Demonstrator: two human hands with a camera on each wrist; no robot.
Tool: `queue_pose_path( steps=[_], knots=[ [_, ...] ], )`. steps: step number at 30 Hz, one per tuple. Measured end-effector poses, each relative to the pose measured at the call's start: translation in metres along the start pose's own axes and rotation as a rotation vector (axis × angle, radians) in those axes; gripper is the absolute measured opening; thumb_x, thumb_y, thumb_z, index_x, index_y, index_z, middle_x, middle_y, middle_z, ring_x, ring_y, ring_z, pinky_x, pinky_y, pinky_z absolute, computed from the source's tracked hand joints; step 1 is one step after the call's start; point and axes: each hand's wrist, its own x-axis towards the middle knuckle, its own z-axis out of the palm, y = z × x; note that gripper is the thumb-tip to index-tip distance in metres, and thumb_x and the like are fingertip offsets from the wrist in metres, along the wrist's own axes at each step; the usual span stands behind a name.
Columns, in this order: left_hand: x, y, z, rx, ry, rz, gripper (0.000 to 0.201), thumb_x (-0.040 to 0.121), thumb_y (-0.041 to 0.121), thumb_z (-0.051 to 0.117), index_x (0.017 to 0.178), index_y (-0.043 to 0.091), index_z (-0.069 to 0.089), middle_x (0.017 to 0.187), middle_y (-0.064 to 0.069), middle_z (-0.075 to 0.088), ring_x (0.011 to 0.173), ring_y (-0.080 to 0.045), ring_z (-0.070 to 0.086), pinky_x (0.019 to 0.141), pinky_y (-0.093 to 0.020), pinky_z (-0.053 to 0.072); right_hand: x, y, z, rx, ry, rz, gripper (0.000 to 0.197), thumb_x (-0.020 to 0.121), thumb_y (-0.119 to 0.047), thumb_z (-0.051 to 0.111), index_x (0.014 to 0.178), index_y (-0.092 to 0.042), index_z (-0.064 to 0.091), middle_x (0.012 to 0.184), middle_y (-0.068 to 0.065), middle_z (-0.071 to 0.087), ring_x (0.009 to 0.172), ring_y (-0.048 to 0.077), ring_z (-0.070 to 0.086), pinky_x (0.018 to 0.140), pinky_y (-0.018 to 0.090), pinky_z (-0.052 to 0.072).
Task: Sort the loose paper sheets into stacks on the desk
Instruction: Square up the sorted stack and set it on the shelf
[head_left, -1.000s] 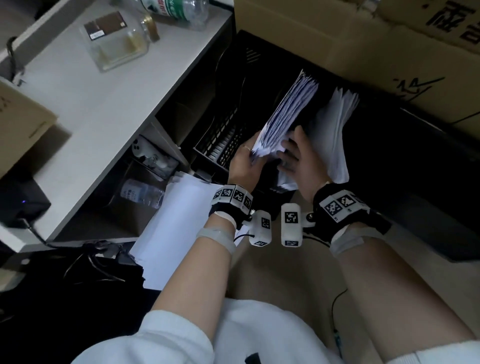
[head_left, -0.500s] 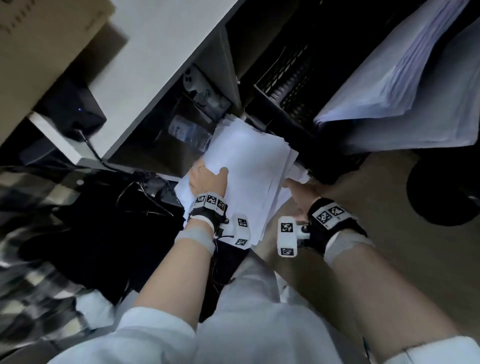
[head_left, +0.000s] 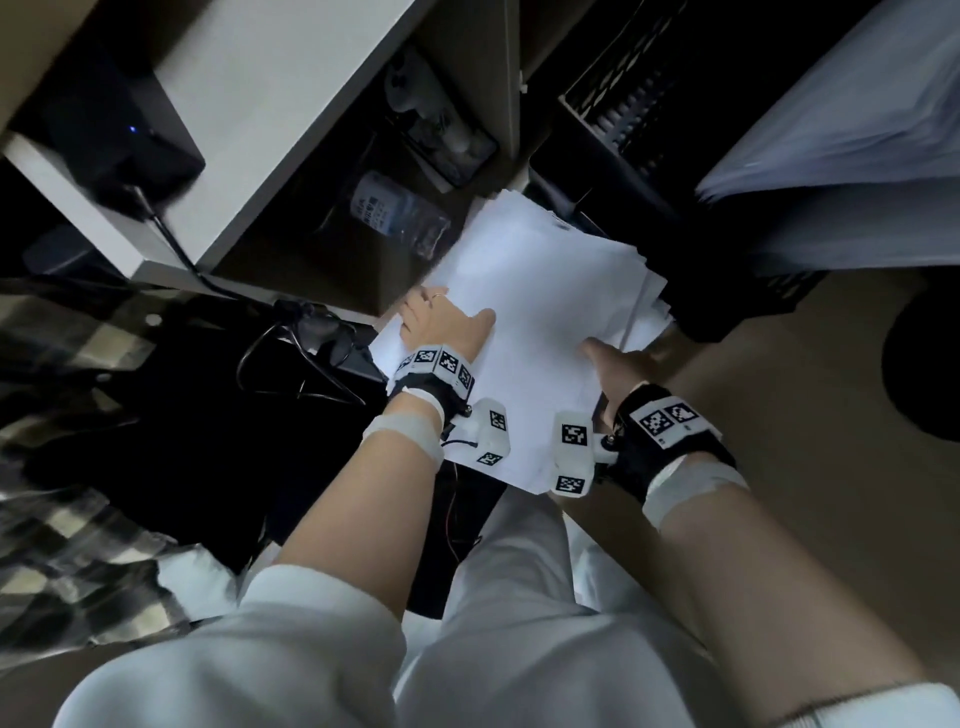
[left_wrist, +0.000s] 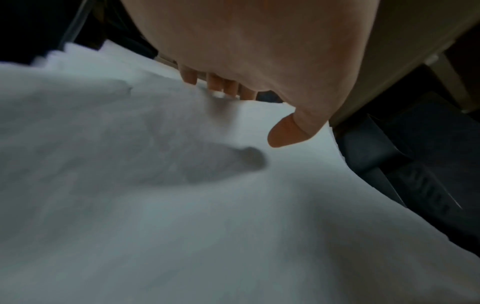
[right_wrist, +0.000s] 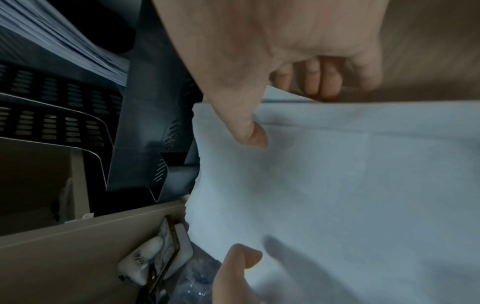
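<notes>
Now I hold the loose stack of white sheets (head_left: 540, 332) from both sides, low beside the table (head_left: 291, 104), in front of the black file rack (head_left: 618, 119). My left hand (head_left: 441, 325) has its grip on the left edge, thumb lying on top and fingers (left_wrist: 215, 83) going under. My right hand (head_left: 615, 364) grasps the right edge, thumb pressed on the top sheet and fingers (right_wrist: 311, 80) curled below. More paper (head_left: 852, 130) stands in the rack.
</notes>
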Motion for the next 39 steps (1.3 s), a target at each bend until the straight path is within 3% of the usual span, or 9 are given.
queue_pose_path(
  steps=[7, 12, 17, 20, 23, 28, 32, 35, 39],
  knots=[
    [-0.042, 0.009, 0.028, 0.119, -0.093, 0.158, 0.090, 0.083, 0.058, 0.059, 0.153, 0.016, 0.023, 0.144, -0.008, 0.039, 0.135, -0.030, 0.032, 0.109, -0.043, 0.029, 0.001, 0.036, -0.025, 0.062, -0.020, 0.086, 0.053, 0.086, -0.049, 0.061, 0.106, 0.000, 0.059, 0.068, 0.009, 0.051, 0.055, 0.025, 0.049, 0.064, 0.031, 0.043],
    [-0.050, 0.007, 0.030, 0.049, -0.061, 0.144, 0.073, 0.083, 0.055, 0.061, 0.144, 0.019, 0.042, 0.150, -0.001, 0.028, 0.142, -0.023, 0.024, 0.114, -0.041, 0.023, 0.001, 0.065, -0.030, 0.192, 0.021, 0.071, 0.069, 0.091, -0.044, 0.063, 0.140, -0.001, 0.041, 0.114, 0.016, 0.062, 0.105, 0.037, 0.063, 0.094, 0.043, 0.048],
    [-0.090, 0.021, 0.055, 0.125, -0.113, 0.176, 0.087, 0.083, 0.059, 0.056, 0.150, 0.015, 0.025, 0.138, -0.012, 0.046, 0.128, -0.033, 0.042, 0.106, -0.045, 0.033, 0.004, 0.096, -0.040, 0.156, 0.080, 0.073, 0.061, 0.072, -0.057, 0.070, 0.101, -0.004, 0.060, 0.069, 0.007, 0.060, 0.064, 0.027, 0.061, 0.079, 0.040, 0.056],
    [-0.120, 0.025, 0.080, 0.035, -0.229, 0.143, 0.089, 0.083, 0.052, 0.060, 0.151, 0.011, 0.022, 0.144, -0.015, 0.038, 0.134, -0.035, 0.035, 0.107, -0.046, 0.031, 0.011, 0.131, -0.054, 0.194, 0.199, 0.045, 0.061, 0.072, -0.051, 0.075, 0.113, -0.006, 0.065, 0.102, 0.009, 0.072, 0.089, 0.028, 0.069, 0.093, 0.036, 0.052],
    [-0.150, 0.030, 0.111, -0.183, -0.300, 0.102, 0.093, 0.069, 0.047, 0.066, 0.146, 0.007, 0.030, 0.139, -0.016, 0.045, 0.128, -0.036, 0.043, 0.106, -0.048, 0.038, 0.017, 0.173, -0.064, 0.417, 0.223, 0.016, 0.074, 0.084, -0.028, 0.075, 0.144, -0.004, 0.040, 0.143, 0.016, 0.049, 0.128, 0.032, 0.051, 0.105, 0.036, 0.038],
    [-0.197, 0.045, 0.144, -0.376, -0.344, 0.062, 0.041, 0.078, 0.012, 0.067, 0.116, 0.008, 0.056, 0.085, 0.002, 0.062, 0.068, -0.012, 0.059, 0.059, -0.021, 0.046, 0.022, 0.226, -0.104, 0.658, 0.293, -0.004, 0.095, 0.066, -0.039, 0.087, 0.144, -0.008, 0.041, 0.133, 0.010, 0.057, 0.112, 0.031, 0.061, 0.090, 0.040, 0.053],
    [-0.257, 0.073, 0.158, -0.384, -0.366, 0.155, 0.014, 0.076, 0.002, 0.060, 0.084, 0.012, 0.063, 0.071, 0.000, 0.062, 0.065, -0.023, 0.060, 0.058, -0.021, 0.045, 0.032, 0.289, -0.138, 0.820, 0.196, -0.019, 0.111, 0.030, -0.043, 0.087, 0.130, -0.007, 0.055, 0.111, 0.011, 0.069, 0.093, 0.033, 0.070, 0.079, 0.058, 0.057],
    [-0.304, 0.098, 0.157, -0.480, -0.308, 0.252, 0.008, 0.072, 0.008, 0.061, 0.074, 0.015, 0.060, 0.067, 0.002, 0.062, 0.066, -0.024, 0.062, 0.062, -0.026, 0.047, -0.011, 0.300, -0.180, 0.901, 0.230, -0.142, 0.093, 0.042, -0.034, 0.081, 0.126, -0.005, 0.053, 0.114, 0.014, 0.067, 0.095, 0.034, 0.068, 0.080, 0.059, 0.056],
    [-0.360, 0.131, 0.127, -0.816, -0.178, 0.392, 0.019, 0.069, 0.005, 0.062, 0.087, 0.002, 0.067, 0.065, 0.000, 0.061, 0.067, -0.021, 0.057, 0.063, -0.026, 0.045, -0.095, 0.285, -0.251, 0.955, 0.330, -0.393, 0.038, 0.076, -0.016, 0.074, 0.108, -0.009, 0.054, 0.097, 0.004, 0.064, 0.085, 0.022, 0.061, 0.083, 0.035, 0.050]
  ],
)
